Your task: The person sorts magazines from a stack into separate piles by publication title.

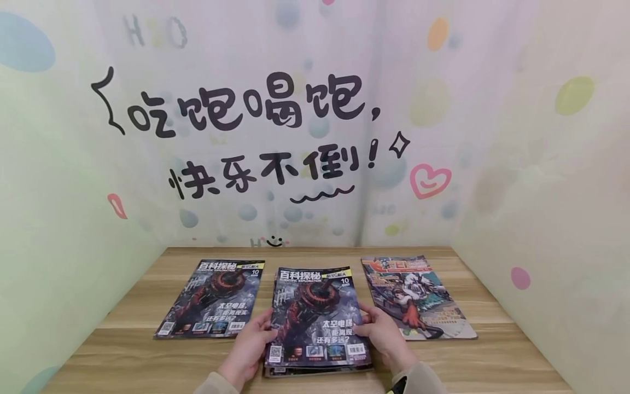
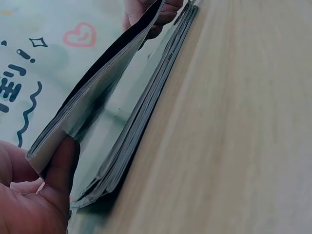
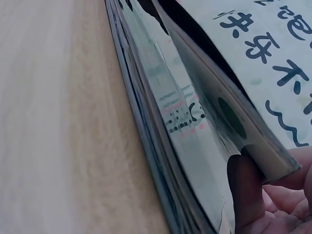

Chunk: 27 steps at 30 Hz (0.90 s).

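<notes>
Your left hand (image 1: 250, 346) pinches a magazine (image 1: 315, 312) along the edge to the left of the pile (image 2: 111, 176): thumb on the cover, fingers beneath, opened only by the magazine's thickness. Your right hand (image 1: 386, 336) has the same narrow hold on the edge to the right of the pile, thumb above and a finger below. Magazine: face up, directly over the pile; both wrist views show a gap between them. Whether its far edge touches the pile, you cannot tell. The pile lies flat on the wooden table (image 1: 172, 366), a thin strip of it showing past the magazine on your side; you cannot count its layers. Left of the pile, well apart from it: a copy (image 1: 211, 301) with the same cover. Right of the pile: a comic-style issue (image 1: 418, 298), different cover, also face up. Beyond the pile: a pale wall (image 1: 315, 221) with black lettering and a pink heart (image 1: 430, 181)
</notes>
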Each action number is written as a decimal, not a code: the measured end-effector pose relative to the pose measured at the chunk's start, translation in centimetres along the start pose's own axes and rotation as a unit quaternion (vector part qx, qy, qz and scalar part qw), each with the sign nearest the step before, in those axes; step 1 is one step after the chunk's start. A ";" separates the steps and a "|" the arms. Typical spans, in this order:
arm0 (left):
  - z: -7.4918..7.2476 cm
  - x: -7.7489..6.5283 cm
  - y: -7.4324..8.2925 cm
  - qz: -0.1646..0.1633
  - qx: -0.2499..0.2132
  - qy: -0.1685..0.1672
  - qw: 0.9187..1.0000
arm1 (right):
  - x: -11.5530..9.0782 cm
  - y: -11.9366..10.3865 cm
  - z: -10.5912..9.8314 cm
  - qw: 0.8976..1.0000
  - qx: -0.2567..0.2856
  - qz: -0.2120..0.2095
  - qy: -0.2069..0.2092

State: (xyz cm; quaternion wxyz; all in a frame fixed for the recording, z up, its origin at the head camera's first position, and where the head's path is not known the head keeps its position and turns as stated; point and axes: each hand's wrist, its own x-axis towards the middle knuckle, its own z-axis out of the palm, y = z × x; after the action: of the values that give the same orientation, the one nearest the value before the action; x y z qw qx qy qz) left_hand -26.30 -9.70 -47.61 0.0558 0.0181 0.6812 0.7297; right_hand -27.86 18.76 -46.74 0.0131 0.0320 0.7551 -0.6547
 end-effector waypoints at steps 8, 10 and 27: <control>-0.7 0.2 0.3 0.014 0.008 0.023 1.000 | 0.0 -0.8 0.7 1.000 0.008 -0.024 -0.010; -0.9 0.2 0.4 0.013 0.011 0.031 0.999 | 0.0 -1.0 1.0 1.000 0.005 -0.022 -0.012; -5.3 -0.3 1.9 -0.015 0.004 0.071 0.997 | 0.1 -2.5 5.6 0.998 0.004 -0.037 -0.049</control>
State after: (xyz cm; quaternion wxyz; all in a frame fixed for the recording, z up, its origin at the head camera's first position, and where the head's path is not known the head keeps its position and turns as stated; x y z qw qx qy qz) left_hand -26.63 -15.07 -46.08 0.0181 -0.0433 0.6865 0.7256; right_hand -28.28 12.86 -45.11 0.0257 -0.0278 0.7518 -0.6583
